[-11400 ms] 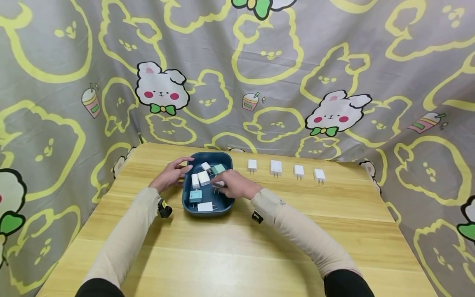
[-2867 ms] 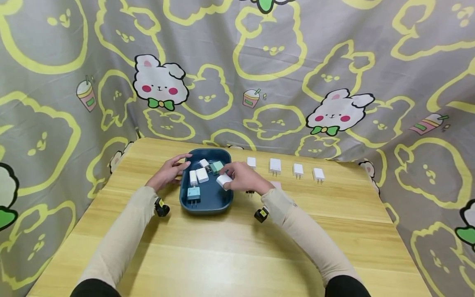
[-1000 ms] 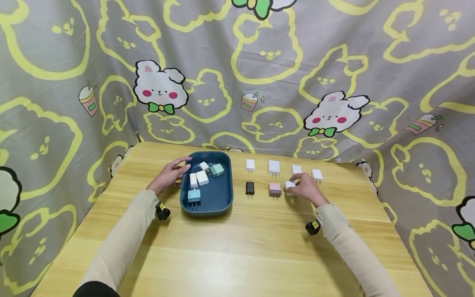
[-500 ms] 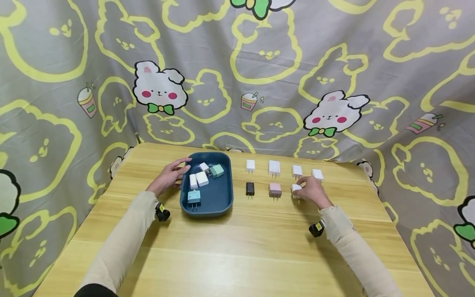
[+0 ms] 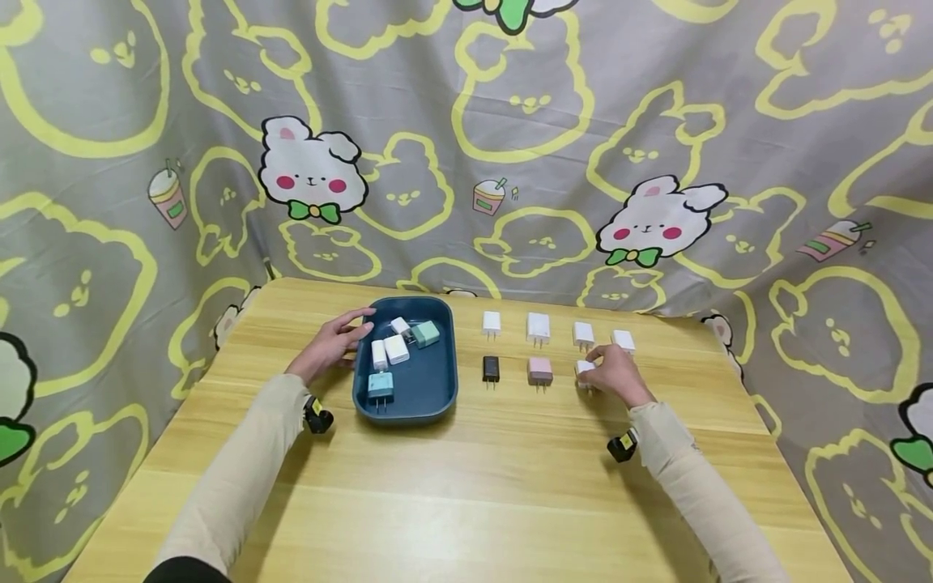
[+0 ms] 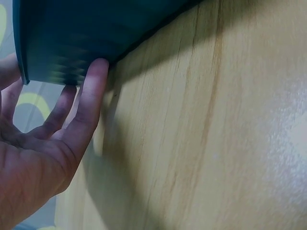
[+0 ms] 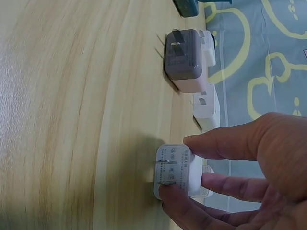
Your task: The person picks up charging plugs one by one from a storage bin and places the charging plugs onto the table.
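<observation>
My right hand (image 5: pixel 615 375) pinches a white charger plug (image 7: pixel 172 170) between thumb and fingers, low over the table. Its two prongs and printed face show in the right wrist view. Left of it lie a pink charger plug (image 5: pixel 540 370) and a black charger plug (image 5: pixel 491 369). My left hand (image 5: pixel 331 348) is at the left side of a dark blue tray (image 5: pixel 443 389), fingers extended. In the left wrist view, fingertips (image 6: pixel 98 67) touch the tray's outer wall. Inside the tray are several plugs, among them a light blue one (image 5: pixel 381 385) and a green one (image 5: pixel 426 334).
Behind the held plug runs a row of several white charger plugs, from the leftmost one (image 5: pixel 492 323) to the rightmost (image 5: pixel 623 340). A patterned curtain (image 5: pixel 525 162) hangs around the back and sides of the wooden table (image 5: pixel 466 494).
The right hand took a white plug from the tray to the right of the pink one and shifted it slightly further right. Earlier, the black and pink plugs joined the table. The left hand stays at the tray.
</observation>
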Tool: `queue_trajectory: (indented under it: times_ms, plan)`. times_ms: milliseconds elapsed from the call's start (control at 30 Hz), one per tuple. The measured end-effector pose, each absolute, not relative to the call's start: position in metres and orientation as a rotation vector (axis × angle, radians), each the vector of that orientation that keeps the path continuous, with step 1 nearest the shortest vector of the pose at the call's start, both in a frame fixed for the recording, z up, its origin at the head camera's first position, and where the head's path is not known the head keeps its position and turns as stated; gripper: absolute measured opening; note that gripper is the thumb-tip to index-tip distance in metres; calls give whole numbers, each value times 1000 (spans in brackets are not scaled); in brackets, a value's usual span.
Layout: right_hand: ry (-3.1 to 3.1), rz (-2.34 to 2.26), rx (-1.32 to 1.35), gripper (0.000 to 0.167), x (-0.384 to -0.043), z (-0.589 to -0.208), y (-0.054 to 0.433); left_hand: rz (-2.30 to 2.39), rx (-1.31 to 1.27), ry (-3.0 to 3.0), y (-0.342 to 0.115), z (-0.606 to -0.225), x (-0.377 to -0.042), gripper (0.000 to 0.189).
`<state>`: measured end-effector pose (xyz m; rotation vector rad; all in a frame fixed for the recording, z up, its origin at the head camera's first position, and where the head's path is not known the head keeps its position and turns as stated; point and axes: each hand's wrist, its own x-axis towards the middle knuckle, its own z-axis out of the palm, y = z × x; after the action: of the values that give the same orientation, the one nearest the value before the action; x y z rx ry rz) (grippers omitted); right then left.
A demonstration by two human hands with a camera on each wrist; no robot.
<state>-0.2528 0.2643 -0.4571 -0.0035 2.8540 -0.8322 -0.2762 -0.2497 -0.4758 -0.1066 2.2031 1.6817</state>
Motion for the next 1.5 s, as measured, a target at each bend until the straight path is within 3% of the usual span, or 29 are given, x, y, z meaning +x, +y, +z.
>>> queue_trajectory:
  times_ms: [433,1100,1500]
  plan:
    - [2853,-791,51,69,-252,-435,262,1660,-109,2220,-248,-476,-279,57]
    - [2864,-806,-357,44,-261,-387,139,1680,-97,2231,-252,-483,-278,58]
    - [2677,-703,-719,36,-253,-387,57,1663,-114,2209,-249,-480,-280,55]
